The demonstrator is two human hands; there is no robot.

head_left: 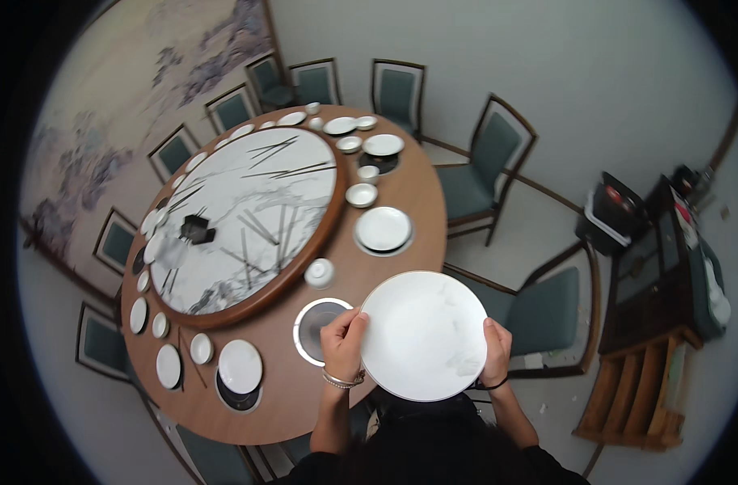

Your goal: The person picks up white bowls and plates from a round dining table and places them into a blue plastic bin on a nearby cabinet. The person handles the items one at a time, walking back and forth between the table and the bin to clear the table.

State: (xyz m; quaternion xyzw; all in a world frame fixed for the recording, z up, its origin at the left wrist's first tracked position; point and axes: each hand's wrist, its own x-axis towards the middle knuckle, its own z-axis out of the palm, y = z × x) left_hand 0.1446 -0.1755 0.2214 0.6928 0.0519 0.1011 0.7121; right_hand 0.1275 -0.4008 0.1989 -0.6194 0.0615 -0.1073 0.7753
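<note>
A large white plate (424, 335) with a faint grey pattern is held up in front of me, near the table's edge. My left hand (343, 339) grips its left rim, thumb on top, with bracelets on the wrist. On the opposite rim my right hand (496, 352) is closed the same way, a dark band at its wrist. The fingers under the plate are hidden. Just left of the plate, a round dark cooker plate with a pale ring (311, 330) is set in the wooden table (417, 182). A small white bowl (320, 273) stands beyond it.
Chopsticks (282, 234) and a black box-like object (197, 229) lie on the marble turntable (304, 182). White plates (383, 229) and bowls (362, 195) ring the table. Green-backed chairs (486, 174) surround it. To the right stand a dark cabinet (640, 275) and a wooden rack (632, 396).
</note>
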